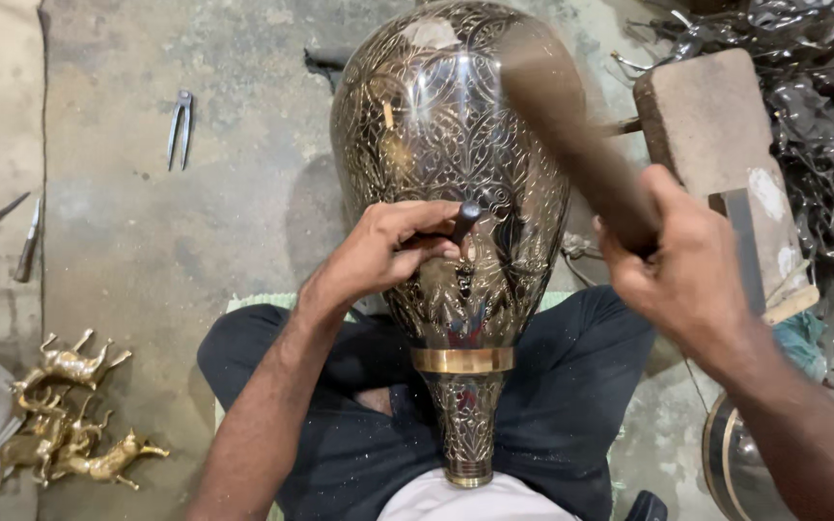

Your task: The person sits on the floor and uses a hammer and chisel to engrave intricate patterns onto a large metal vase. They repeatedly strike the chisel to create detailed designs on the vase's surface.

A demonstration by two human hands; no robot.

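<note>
Your left hand (388, 253) gripped a chisel (464, 221) on the engraved vase (446, 116); your right hand (678, 270) clenched a mallet (571, 125). Most of the pattern looked finished.

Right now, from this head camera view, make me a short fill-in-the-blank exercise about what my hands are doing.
1. The left hand presses a dark punch against the engraved ____.
2. The right hand swings a wooden ____.
3. Brass ____ figurines lie on the floor at left.

Missing words: vase; mallet; horse.
</note>
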